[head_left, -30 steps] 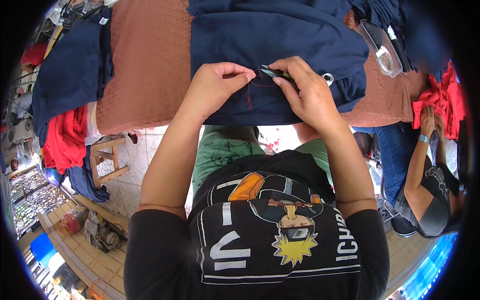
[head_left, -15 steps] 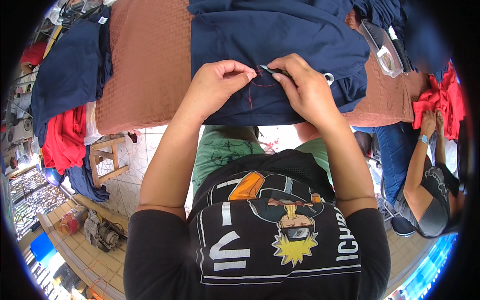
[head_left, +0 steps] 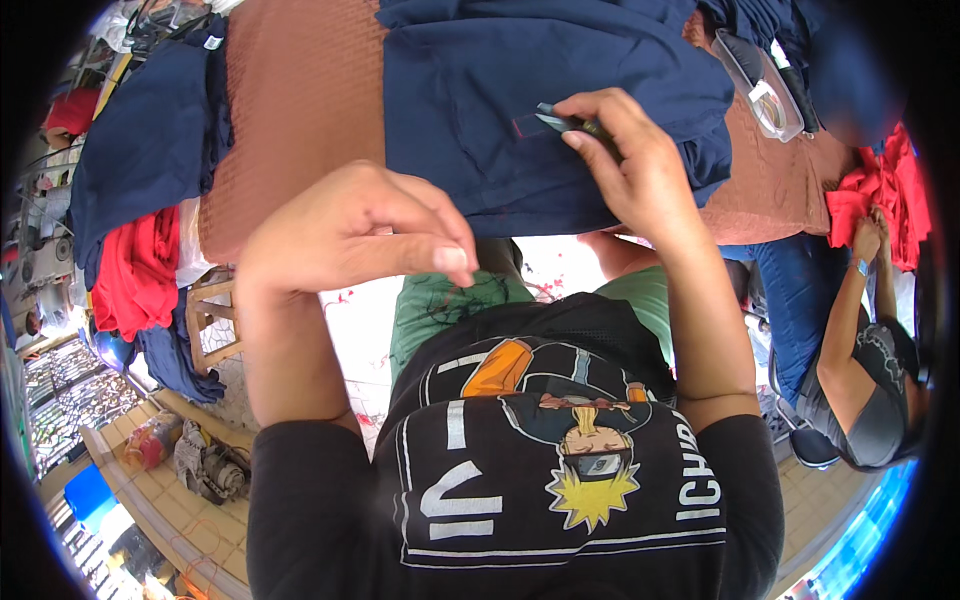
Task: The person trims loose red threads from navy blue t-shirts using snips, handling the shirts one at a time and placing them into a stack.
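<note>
- Left of centre: the person's left hand (head_left: 365, 235), thumb and fingertips pressed together.
- Upper centre: the right hand (head_left: 635, 155) pinches small, pointed metal snips (head_left: 556, 123) over smooth navy-blue cloth (head_left: 455, 90).

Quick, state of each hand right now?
Left hand: closed in a pinch; whether it holds anything can't be told.
Right hand: closed, holding small snips.

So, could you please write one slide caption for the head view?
Right hand holds snips over navy cloth; left hand is nearer the body.
</note>
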### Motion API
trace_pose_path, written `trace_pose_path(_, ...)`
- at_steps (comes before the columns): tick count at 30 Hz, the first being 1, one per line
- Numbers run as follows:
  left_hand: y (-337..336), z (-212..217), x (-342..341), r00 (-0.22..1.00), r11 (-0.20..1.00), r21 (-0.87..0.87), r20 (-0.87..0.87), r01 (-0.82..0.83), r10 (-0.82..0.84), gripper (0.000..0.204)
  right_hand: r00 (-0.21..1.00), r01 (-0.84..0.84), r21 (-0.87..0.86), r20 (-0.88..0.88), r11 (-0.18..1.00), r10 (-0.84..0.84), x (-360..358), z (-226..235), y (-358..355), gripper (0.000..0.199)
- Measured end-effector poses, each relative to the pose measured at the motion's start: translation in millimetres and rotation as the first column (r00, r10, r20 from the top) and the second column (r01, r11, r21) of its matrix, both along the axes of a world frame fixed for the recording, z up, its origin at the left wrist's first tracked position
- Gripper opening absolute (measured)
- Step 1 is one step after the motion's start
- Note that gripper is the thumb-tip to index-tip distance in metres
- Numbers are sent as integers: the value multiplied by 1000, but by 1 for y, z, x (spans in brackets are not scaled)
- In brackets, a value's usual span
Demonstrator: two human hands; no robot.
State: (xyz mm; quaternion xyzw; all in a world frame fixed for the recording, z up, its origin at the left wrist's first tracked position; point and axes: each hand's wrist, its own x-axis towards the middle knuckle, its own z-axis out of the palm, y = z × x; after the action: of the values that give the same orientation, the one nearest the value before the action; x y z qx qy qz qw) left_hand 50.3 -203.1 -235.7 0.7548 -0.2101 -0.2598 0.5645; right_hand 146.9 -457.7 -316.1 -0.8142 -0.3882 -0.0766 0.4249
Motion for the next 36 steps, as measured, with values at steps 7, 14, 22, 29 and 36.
trace_pose_path(7,-15,-17,-16,941,913,237,153,-331,301,13,995,94,94,-46,991,-90,-3,21,-18,23)
trace_pose_path(14,-49,-66,-22,698,760,376,702,-531,140,17,989,146,98,-39,984,-143,-3,26,-33,27)
trace_pose_path(22,-27,-69,-59,966,494,860,-7,-126,257,52,978,117,78,-180,990,-101,-12,14,-31,38)
trace_pose_path(29,-28,-138,-71,733,769,185,-232,-612,640,36,990,-113,-204,-111,972,91,-52,-30,18,27)
trace_pose_path(36,14,-103,-106,973,242,948,225,-207,-49,29,724,-677,-380,-500,630,476,-62,6,-6,18)
